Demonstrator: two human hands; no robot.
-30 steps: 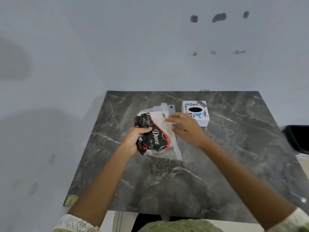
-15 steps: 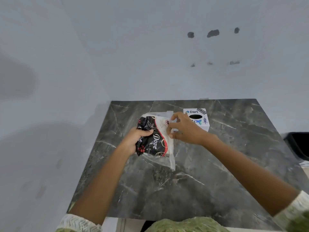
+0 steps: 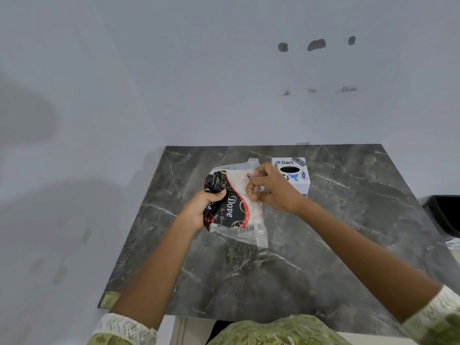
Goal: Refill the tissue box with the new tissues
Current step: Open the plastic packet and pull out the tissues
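Note:
A plastic tissue pack [image 3: 235, 206], black and white with "Dove" printed on it, is held above the dark marble table [image 3: 348, 220]. My left hand [image 3: 202, 210] grips its black left side. My right hand [image 3: 270, 189] pinches the clear plastic at the pack's upper right edge. Loose clear wrap hangs from the pack's lower end. The white tissue box [image 3: 297, 174], with a "Dart" sticker and a dark oval slot on top, stands just behind my right hand, partly hidden by it.
A white wall runs along the table's far edge and left side. A black container [image 3: 445, 215] sits off the table's right edge. A strip of tape [image 3: 109, 298] marks the table's front left corner.
The pack has tilted slightly and my right hand's fingers have shifted up along its right edge, now pinching the plastic. The camera view has tilted a little.

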